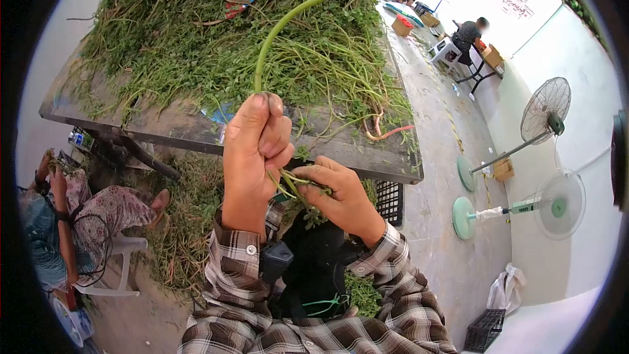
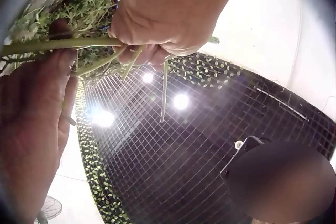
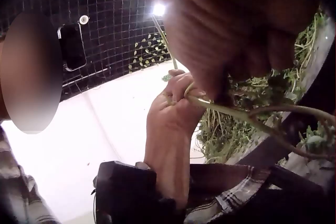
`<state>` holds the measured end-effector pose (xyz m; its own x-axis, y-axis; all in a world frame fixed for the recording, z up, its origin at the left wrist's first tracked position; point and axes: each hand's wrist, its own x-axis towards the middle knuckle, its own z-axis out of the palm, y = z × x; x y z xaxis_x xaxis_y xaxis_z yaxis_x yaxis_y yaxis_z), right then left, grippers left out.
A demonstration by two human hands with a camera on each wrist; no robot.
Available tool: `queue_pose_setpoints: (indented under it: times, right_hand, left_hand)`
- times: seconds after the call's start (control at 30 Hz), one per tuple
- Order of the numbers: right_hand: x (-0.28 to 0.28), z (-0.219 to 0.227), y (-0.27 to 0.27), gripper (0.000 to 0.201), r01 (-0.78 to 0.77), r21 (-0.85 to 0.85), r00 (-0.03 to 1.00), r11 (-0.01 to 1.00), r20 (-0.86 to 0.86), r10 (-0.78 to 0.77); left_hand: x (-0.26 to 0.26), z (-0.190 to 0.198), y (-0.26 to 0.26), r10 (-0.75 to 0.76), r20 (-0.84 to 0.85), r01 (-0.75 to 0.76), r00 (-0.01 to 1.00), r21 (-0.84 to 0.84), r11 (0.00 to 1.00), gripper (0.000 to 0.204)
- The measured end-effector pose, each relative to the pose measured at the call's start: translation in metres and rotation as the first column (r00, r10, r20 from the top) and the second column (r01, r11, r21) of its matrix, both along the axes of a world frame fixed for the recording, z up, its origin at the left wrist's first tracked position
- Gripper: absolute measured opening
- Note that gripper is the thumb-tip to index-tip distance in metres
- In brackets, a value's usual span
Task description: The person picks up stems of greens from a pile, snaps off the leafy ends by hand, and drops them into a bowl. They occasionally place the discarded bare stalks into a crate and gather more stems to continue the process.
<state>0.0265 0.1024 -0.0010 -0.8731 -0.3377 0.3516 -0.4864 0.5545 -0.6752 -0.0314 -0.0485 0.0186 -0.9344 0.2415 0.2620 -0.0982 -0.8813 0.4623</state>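
My left hand (image 1: 259, 141) grips a thick green stem (image 1: 262, 59), which rises from the fist and bends over to the right. Thinner stem ends poke out under that fist, and in the left wrist view a thin stem (image 2: 164, 92) hangs from it. Lower and to the right, my right hand (image 1: 341, 196) pinches the stems (image 1: 288, 180) between thumb and fingers, with a few leaves below. Seen from the right wrist, the stem (image 3: 231, 111) runs between both hands. A big heap of leafy green stalks (image 1: 216, 46) lies just beyond them.
The heap lies on a dark wooden table (image 1: 177, 132), its front edge close to my hands. A seated person (image 1: 78, 216) is at left, by stalks (image 1: 183, 236) on the floor. Two fans (image 1: 547, 111) stand at right. Another person (image 1: 466, 36) sits farther back. A black crate (image 1: 390, 203) is under the table.
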Motion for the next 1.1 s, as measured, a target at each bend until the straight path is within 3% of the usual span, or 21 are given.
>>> queue_pose_setpoints:
  times: [0.07, 0.17, 0.27, 0.33, 0.4, 0.47, 0.5, 0.57, 0.67, 0.73, 0.77, 0.83, 0.87, 0.97, 1.0, 1.07, 1.1]
  right_hand:
    - [-0.002, -0.001, -0.001, 0.025, -0.058, -0.063, 0.998, 0.996, 0.01, 0.058]
    - [0.002, 0.001, -0.004, 0.015, 0.007, -0.029, 1.0, 1.0, 0.003, -0.007]
    - [0.012, -0.003, -0.005, 0.009, 0.085, 0.062, 0.996, 0.994, -0.033, -0.084]
    - [0.019, -0.017, 0.004, 0.009, 0.224, 0.185, 0.97, 0.957, -0.132, -0.202]
    - [0.032, -0.045, 0.029, 0.008, 0.303, 0.172, 0.951, 0.938, -0.113, -0.287]
    - [0.044, -0.055, 0.052, 0.008, 0.364, 0.166, 0.931, 0.916, -0.085, -0.355]
    - [0.051, -0.054, 0.06, 0.01, 0.39, 0.107, 0.92, 0.914, -0.01, -0.391]
    - [0.062, -0.054, 0.069, 0.018, 0.451, -0.02, 0.885, 0.892, 0.139, -0.444]
    - [0.069, -0.047, 0.072, 0.019, 0.459, -0.084, 0.874, 0.884, 0.223, -0.433]
    - [0.07, -0.041, 0.066, 0.022, 0.505, -0.38, 0.815, 0.775, 0.506, -0.283]
    - [0.069, -0.045, 0.067, 0.022, 0.509, -0.381, 0.813, 0.772, 0.507, -0.286]
    - [0.06, -0.05, 0.064, 0.024, 0.376, -0.604, 0.901, 0.703, 0.417, -0.124]
    - [0.063, -0.045, 0.065, 0.034, 0.436, -0.638, 0.857, 0.635, 0.51, -0.076]
    - [0.058, -0.04, 0.06, 0.026, 0.45, -0.695, 0.839, 0.561, 0.544, 0.0]
    - [0.057, -0.035, 0.058, 0.026, 0.453, -0.697, 0.839, 0.556, 0.544, -0.001]
    - [0.053, -0.023, 0.051, 0.017, 0.429, -0.432, 0.824, 0.794, 0.547, -0.148]
    - [0.051, -0.017, 0.044, 0.017, 0.431, -0.435, 0.823, 0.791, 0.549, -0.147]
  left_hand:
    - [0.0, 0.0, -0.001, 0.003, 0.004, -0.003, 1.0, 0.005, 1.0, 0.023]
    - [-0.001, -0.002, 0.0, 0.015, 0.022, -0.015, 1.0, 0.015, 1.0, 0.023]
    - [-0.001, -0.004, 0.001, 0.057, 0.069, -0.058, 0.996, 0.011, 0.998, 0.023]
    - [-0.003, -0.002, -0.006, 0.084, 0.098, -0.085, 0.992, 0.006, 0.996, 0.024]
    - [-0.01, 0.002, -0.034, 0.335, 0.09, -0.34, 0.938, 0.056, 0.939, 0.024]
    - [-0.017, -0.007, -0.051, 0.296, 0.058, -0.301, 0.954, 0.14, 0.943, 0.024]
    - [-0.018, -0.01, -0.054, 0.248, 0.018, -0.246, 0.969, 0.212, 0.946, 0.024]
    - [-0.018, -0.012, -0.044, 0.236, 0.019, -0.235, 0.972, 0.184, 0.954, 0.022]
    - [-0.014, -0.008, -0.031, 0.149, 0.026, -0.152, 0.988, 0.197, 0.969, 0.021]
    - [-0.015, -0.01, -0.028, 0.111, 0.014, -0.111, 0.994, 0.219, 0.969, 0.021]
    - [-0.015, -0.011, -0.027, 0.089, 0.002, -0.087, 0.996, 0.241, 0.967, 0.021]
    - [-0.014, -0.012, -0.024, 0.067, 0.009, -0.067, 0.998, 0.241, 0.968, 0.021]
    - [-0.014, -0.012, -0.023, 0.047, 0.016, -0.05, 0.999, 0.243, 0.969, 0.021]
    - [-0.013, -0.013, -0.02, 0.004, -0.001, -0.004, 1.0, 0.264, 0.965, 0.022]
    - [-0.014, -0.013, -0.019, 0.0, -0.001, 0.0, 1.0, 0.26, 0.966, 0.022]
    - [-0.014, -0.014, -0.018, -0.019, -0.006, 0.02, 1.0, 0.272, 0.962, 0.021]
    - [-0.015, -0.014, -0.018, -0.021, -0.005, 0.021, 1.0, 0.267, 0.963, 0.021]
